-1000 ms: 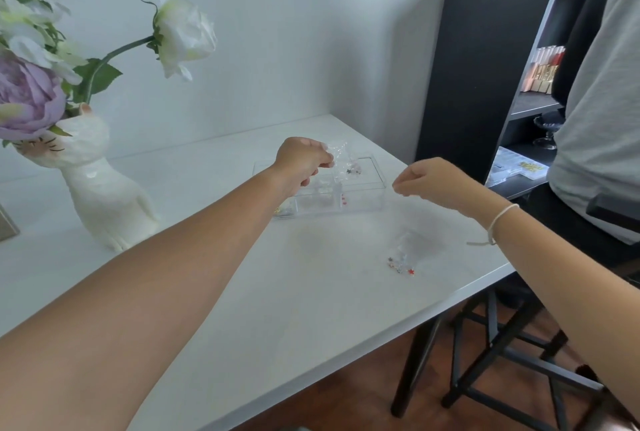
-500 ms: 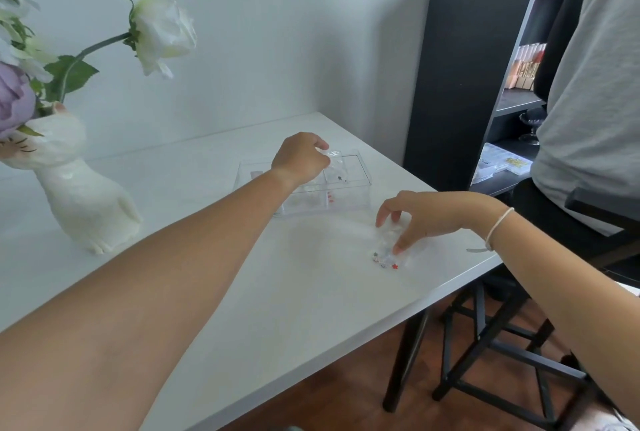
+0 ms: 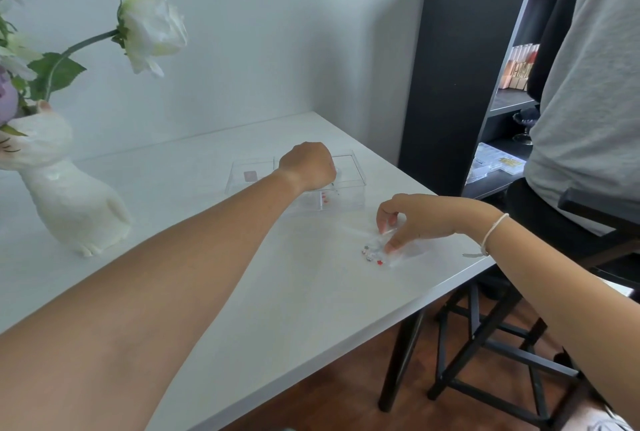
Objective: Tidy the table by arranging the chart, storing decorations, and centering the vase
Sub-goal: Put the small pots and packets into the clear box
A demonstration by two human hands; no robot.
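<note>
A clear compartmented box [image 3: 350, 185] sits on the white table [image 3: 242, 278] near its far right corner, with small red bits inside. My left hand [image 3: 306, 167] rests low over the box as a closed fist; the clear decoration packet it holds is almost hidden under the fingers. My right hand [image 3: 415, 219] pinches a second clear packet [image 3: 375, 256] of tiny red and silver decorations lying near the right table edge. The white cat-shaped vase [image 3: 72, 202] with a white rose [image 3: 152, 29] stands at the far left. No chart is in view.
A black shelf unit [image 3: 457, 67] stands right of the table, holding small items. A person in a grey shirt [image 3: 588, 101] sits close at the right. A black stool frame [image 3: 485, 344] is under the table's right edge, on a wooden floor.
My left hand has dropped with its packet down into the box. My right hand came down from mid-air onto the packet on the table and closed its fingers on it.
</note>
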